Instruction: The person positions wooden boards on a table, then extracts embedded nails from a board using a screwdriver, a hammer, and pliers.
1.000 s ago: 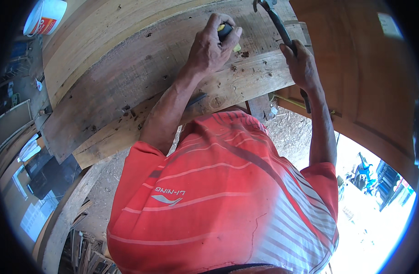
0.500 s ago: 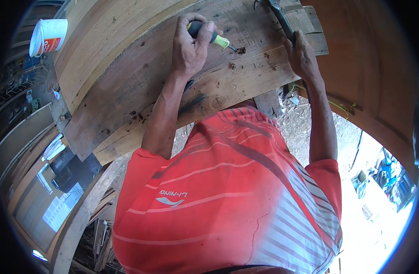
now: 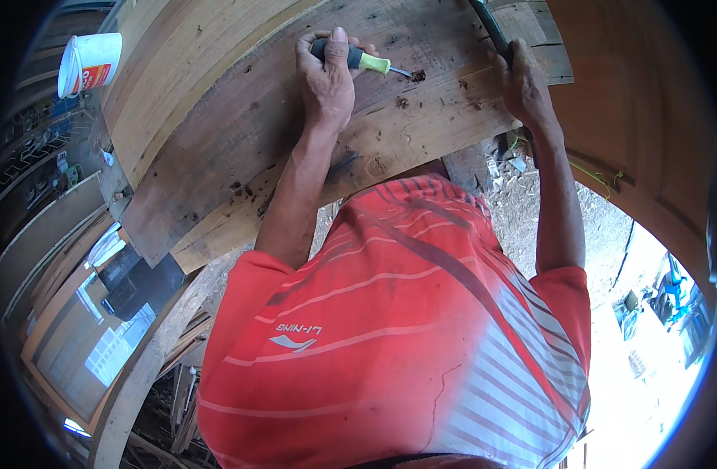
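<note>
My left hand (image 3: 327, 92) is wrapped round the black and yellow-green handle of a screwdriver (image 3: 375, 63), thumb along the grip. Its metal shaft points right, and the tip is at a dark, crumbly pit (image 3: 418, 76) in the wooden board (image 3: 272, 109). Farther right, my right hand (image 3: 524, 92) grips the dark handle of a hammer (image 3: 493, 30); the hammer's head lies beyond the upper edge of the picture. Several more dark pits and loose brown crumbs mark the wood between my hands. Partly behind my left forearm, a dark tool-like piece (image 3: 343, 164) lies on the board.
A white bucket (image 3: 92, 66) with a red-orange label stands at the far left. Pale planks (image 3: 175, 59) adjoin the board there. At the right rises a large brown wooden panel (image 3: 624, 102). Scrap wood (image 3: 182, 399) lies at lower left, below the board's edge.
The screwdriver lies flatter, its tip still at the same pit. The hammer has moved up, its claw head now out of the picture. The whole view has shifted slightly.
</note>
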